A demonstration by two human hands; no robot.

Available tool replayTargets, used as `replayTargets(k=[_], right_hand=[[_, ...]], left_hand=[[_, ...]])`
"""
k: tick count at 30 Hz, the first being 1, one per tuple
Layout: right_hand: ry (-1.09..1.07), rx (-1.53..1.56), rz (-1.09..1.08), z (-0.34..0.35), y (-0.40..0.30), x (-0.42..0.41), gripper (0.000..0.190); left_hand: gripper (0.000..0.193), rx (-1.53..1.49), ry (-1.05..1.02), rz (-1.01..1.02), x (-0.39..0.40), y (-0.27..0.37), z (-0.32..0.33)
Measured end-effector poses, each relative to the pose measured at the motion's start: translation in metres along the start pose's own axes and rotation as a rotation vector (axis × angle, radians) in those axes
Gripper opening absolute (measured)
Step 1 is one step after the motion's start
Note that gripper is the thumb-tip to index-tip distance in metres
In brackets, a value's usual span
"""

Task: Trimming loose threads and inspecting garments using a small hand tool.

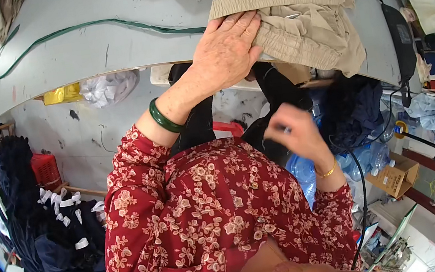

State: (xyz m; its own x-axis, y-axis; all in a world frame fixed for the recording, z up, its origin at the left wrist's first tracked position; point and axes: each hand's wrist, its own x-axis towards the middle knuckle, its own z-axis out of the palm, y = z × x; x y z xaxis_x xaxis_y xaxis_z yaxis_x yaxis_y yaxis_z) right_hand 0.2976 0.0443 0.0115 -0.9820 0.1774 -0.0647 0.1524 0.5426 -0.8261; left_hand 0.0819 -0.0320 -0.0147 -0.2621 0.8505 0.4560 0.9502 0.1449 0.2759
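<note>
My left hand (228, 49) lies flat near the front edge of a grey table (147, 54), its fingertips against a beige garment (302, 24) with gathered elastic bands. The nearer band hangs a little over the table edge. A long dark green cord (101, 22) runs along the table and ends by my left hand. My right hand (298, 131) is off the table, above my lap, blurred and with its fingers curled. A small shiny spot shows at its fingers; whether it is a ring or a held thing is unclear. A small metallic object (292, 16) shows among the beige folds.
Dark navy garments (25, 225) are heaped on the left, near a red plastic basket (45, 170). A black bag (399, 41) hangs at the table's right end. Clear plastic bottles (363, 163), a cardboard box (394, 176) and a black cable (362, 199) are on my right.
</note>
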Motion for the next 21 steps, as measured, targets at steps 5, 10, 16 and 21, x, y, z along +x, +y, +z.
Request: replayTargets(k=[5, 10, 16, 21], right_hand=[[0.668, -0.31, -0.117, -0.021, -0.009, 0.061, 0.011], [0.632, -0.796, -0.131, -0.021, 0.021, 0.093, 0.021], [0.581, -0.332, -0.042, -0.031, 0.031, 0.086, 0.008], [0.346, 0.504, 0.229, -0.032, 0.0, 0.043, 0.012]], left_hand=[[0.052, 0.011, 0.019, -0.012, -0.001, 0.0, -0.001], [0.052, -0.014, 0.042, -0.006, -0.001, 0.002, 0.0], [0.052, -0.02, 0.061, -0.01, -0.003, 0.0, 0.0], [0.051, -0.033, 0.057, -0.016, -0.002, 0.0, 0.0]])
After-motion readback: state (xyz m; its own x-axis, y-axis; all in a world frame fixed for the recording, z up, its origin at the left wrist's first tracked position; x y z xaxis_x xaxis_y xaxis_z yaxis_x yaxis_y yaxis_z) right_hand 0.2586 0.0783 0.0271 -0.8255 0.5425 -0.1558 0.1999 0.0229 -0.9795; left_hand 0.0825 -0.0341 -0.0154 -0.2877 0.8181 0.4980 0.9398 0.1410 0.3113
